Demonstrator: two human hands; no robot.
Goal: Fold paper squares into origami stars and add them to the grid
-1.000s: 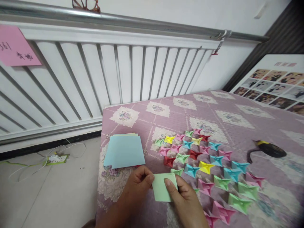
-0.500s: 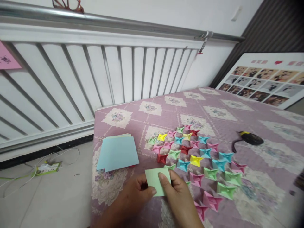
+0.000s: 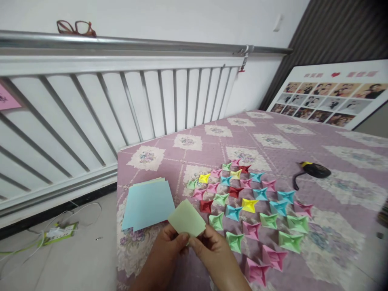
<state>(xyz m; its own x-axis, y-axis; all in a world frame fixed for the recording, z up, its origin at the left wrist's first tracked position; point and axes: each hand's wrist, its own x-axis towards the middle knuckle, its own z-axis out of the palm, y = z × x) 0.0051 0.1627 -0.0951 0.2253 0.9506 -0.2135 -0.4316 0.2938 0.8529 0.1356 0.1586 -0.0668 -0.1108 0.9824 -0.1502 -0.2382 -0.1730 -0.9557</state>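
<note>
A small light-green paper square [image 3: 187, 218] is pinched between my two hands, turned so that one corner points away from me. My left hand [image 3: 171, 252] grips its lower left edge with thumb on top. On the near corner and right side, my right hand [image 3: 214, 252] presses with thumb and fingers. The fingers beneath the paper are partly hidden. Just left of it lies a stack of light-blue paper sheets [image 3: 150, 204]. To the right, several folded paper shapes [image 3: 233, 212] in green, pink, blue, red and yellow stand in rows.
A purple floral tablecloth [image 3: 209, 151] covers the table. On it at right lies a black object with a yellow band [image 3: 315, 169]. A white radiator [image 3: 151, 101] and photo board [image 3: 330, 95] stand behind. A power strip [image 3: 59, 233] lies on the floor at left.
The green paper has turned from lying square to standing on a corner. My right thumb has moved from its face down to its near corner, beside the left thumb. The view has shifted slightly.
</note>
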